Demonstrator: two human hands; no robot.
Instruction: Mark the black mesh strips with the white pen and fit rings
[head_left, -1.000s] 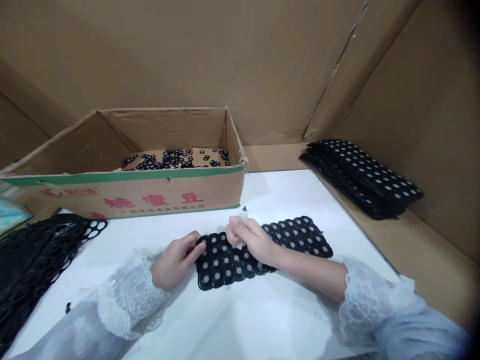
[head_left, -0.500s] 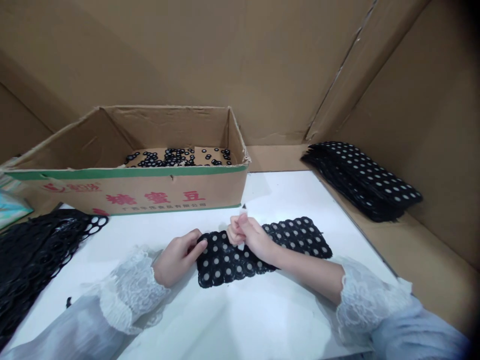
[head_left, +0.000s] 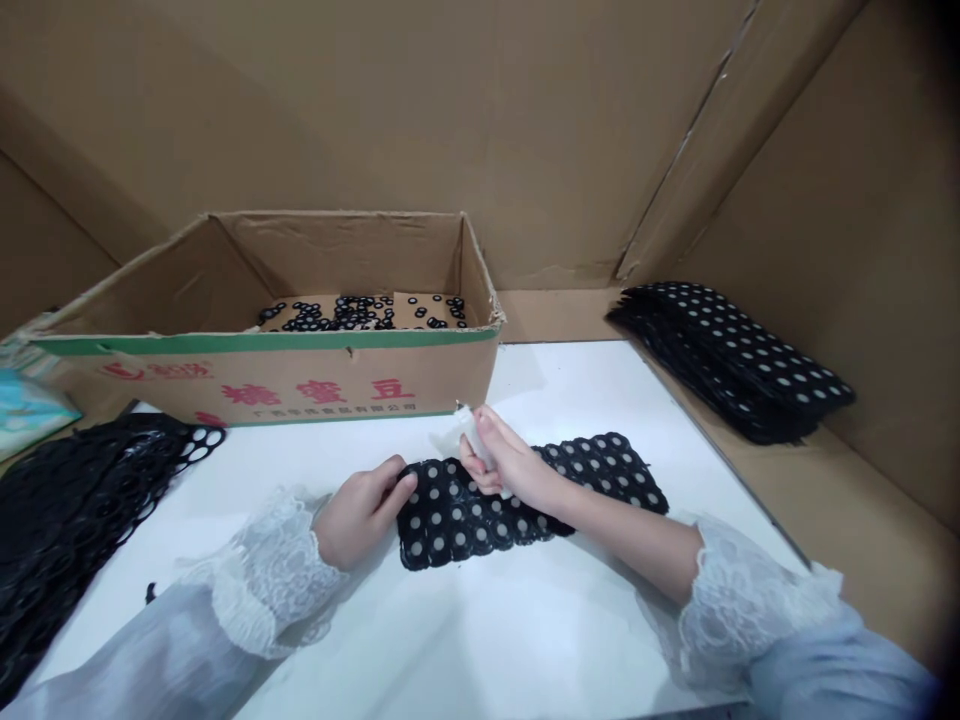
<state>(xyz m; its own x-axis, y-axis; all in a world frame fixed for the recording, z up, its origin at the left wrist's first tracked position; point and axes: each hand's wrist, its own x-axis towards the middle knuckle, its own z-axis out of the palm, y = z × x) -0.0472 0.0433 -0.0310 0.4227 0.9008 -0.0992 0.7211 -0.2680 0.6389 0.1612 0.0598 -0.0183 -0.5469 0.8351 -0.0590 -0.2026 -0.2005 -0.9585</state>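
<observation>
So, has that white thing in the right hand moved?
Yes, the white thing has tipped left at its top, judged against the lower right corner of the cardboard box.

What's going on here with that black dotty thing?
Someone's left hand pinches the left end of a flat black sheet with pale round dots, lying on a white tabletop. Their right hand is closed around a small white thing, too blurry to name, over the sheet's middle. Behind is a brown cardboard box with little black rings inside. More dotted black sheets are piled on the right.
</observation>
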